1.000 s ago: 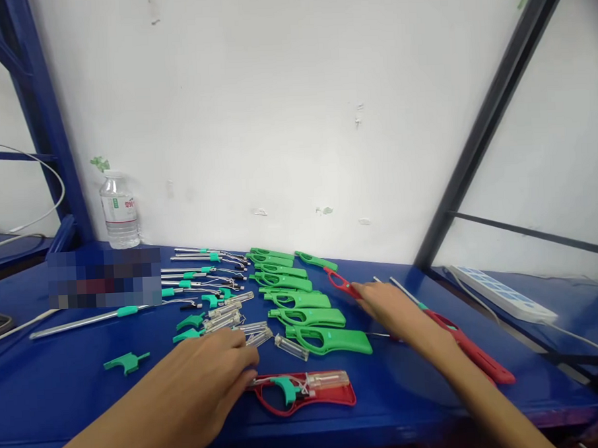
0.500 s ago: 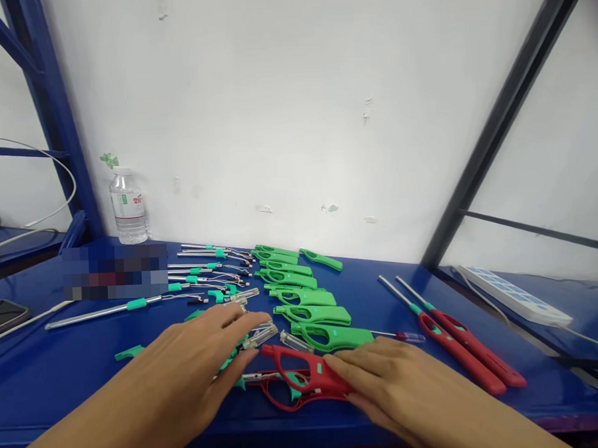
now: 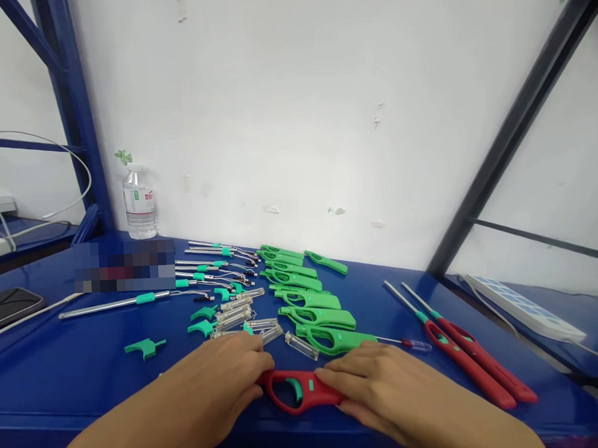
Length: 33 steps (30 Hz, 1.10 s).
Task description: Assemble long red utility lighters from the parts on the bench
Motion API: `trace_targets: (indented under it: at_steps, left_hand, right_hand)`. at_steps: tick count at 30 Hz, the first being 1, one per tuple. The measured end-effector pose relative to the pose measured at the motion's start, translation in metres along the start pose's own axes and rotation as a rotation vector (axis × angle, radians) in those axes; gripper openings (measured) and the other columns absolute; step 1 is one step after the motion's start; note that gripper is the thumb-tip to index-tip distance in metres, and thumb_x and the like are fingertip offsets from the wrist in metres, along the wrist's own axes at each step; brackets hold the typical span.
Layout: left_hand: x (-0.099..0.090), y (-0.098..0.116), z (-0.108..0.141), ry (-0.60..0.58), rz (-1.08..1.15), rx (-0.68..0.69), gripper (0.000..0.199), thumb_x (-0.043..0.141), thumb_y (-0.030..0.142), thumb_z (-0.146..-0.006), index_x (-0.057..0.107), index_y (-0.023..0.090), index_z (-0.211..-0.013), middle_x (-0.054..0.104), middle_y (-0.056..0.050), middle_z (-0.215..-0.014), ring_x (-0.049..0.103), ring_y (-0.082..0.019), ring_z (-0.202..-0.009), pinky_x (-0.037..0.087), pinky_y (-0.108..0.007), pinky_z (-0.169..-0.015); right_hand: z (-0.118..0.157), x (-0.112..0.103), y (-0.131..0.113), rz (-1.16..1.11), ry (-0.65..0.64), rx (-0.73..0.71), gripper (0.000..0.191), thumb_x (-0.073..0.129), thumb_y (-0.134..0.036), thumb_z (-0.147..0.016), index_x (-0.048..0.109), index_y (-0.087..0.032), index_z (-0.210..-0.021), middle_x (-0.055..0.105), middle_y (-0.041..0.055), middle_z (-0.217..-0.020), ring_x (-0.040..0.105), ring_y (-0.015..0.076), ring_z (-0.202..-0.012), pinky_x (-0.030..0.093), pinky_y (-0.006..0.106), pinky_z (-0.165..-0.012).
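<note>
A red lighter casing (image 3: 313, 390) with a green trigger in its loop lies near the table's front edge, its halves together. Fingers of my left hand (image 3: 231, 369) close round its nozzle end. My right hand (image 3: 380, 385) grips the handle end from above. Just beyond lie clear fuel tanks (image 3: 302, 346), several of them loose, and green triggers (image 3: 146, 348). A row of green lighter casings (image 3: 338, 339) runs back toward the wall. Left of that row are metal lighter tubes (image 3: 114, 305) with wires.
Two red long-necked lighters (image 3: 473, 365) lie at the right, near a screwdriver (image 3: 416, 345). A water bottle (image 3: 140, 204) stands by the wall. A phone (image 3: 12, 308) and a cable are at the left; a power strip (image 3: 531, 309) lies at the far right.
The red casing's upper half has come down over the lower half, and they now line up. My left hand has moved onto the nozzle end. The view has shifted slightly.
</note>
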<state>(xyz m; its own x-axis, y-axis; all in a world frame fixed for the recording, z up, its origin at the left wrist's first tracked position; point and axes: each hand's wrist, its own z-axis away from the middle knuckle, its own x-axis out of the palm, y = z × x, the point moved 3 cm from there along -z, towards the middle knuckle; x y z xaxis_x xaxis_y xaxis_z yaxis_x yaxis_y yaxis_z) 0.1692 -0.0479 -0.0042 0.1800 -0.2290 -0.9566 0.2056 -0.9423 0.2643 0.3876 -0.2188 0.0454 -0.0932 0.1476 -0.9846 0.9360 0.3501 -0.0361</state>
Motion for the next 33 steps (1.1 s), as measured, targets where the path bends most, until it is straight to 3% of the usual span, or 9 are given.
trace_targets:
  at_steps: [4, 12, 20, 26, 33]
  left_hand:
    - [0.008, -0.006, -0.005, -0.008, -0.02, -0.002, 0.043, 0.056, 0.004, -0.102, 0.077, 0.034, -0.124, 0.077, -0.003, -0.118, 0.073, -0.023, -0.111, 0.049, -0.032, -0.105]
    - [0.015, -0.01, -0.007, -0.009, -0.023, 0.004, 0.045, 0.055, 0.001, -0.099, 0.077, 0.033, -0.122, 0.076, -0.003, -0.116, 0.071, -0.023, -0.107, 0.048, -0.033, -0.103]
    - [0.012, -0.01, -0.01, 0.003, -0.006, -0.025, 0.04, 0.054, 0.003, -0.102, 0.079, 0.032, -0.114, 0.075, -0.002, -0.109, 0.071, -0.021, -0.096, 0.047, -0.031, -0.088]
    - [0.01, -0.001, -0.017, 0.02, -0.005, -0.084, 0.034, 0.054, 0.008, -0.102, 0.078, 0.028, -0.09, 0.074, -0.003, -0.094, 0.066, -0.021, -0.08, 0.037, -0.034, -0.069]
    - [0.002, 0.011, -0.017, 0.05, -0.011, -0.148, 0.03, 0.054, 0.013, -0.103, 0.075, 0.026, -0.085, 0.074, -0.004, -0.092, 0.066, -0.022, -0.079, 0.037, -0.036, -0.069]
  right_hand:
    - [-0.001, -0.003, 0.002, -0.005, -0.033, 0.003, 0.021, 0.065, -0.025, -0.115, 0.081, -0.026, -0.129, 0.088, 0.0037, -0.12, 0.082, 0.0203, -0.105, 0.058, 0.027, -0.096]
    - [-0.002, -0.005, 0.007, -0.168, -0.115, 0.104, 0.025, 0.066, -0.032, -0.115, 0.08, -0.03, -0.136, 0.086, 0.0034, -0.124, 0.082, 0.0223, -0.114, 0.058, 0.029, -0.102]
    - [0.003, 0.004, 0.012, -0.274, -0.119, 0.17, 0.035, 0.066, -0.034, -0.115, 0.075, -0.036, -0.148, 0.081, 0.0019, -0.14, 0.076, 0.0242, -0.129, 0.055, 0.033, -0.114]
    - [0.002, 0.006, 0.007, -0.317, -0.079, 0.216, 0.025, 0.068, -0.027, -0.113, 0.084, -0.03, -0.131, 0.083, 0.0018, -0.134, 0.078, 0.0228, -0.123, 0.056, 0.029, -0.107]
    - [-0.005, 0.001, 0.015, -0.395, -0.09, 0.24, 0.015, 0.084, -0.032, -0.103, 0.088, -0.032, -0.117, 0.083, 0.0009, -0.124, 0.078, 0.0236, -0.115, 0.056, 0.031, -0.102]
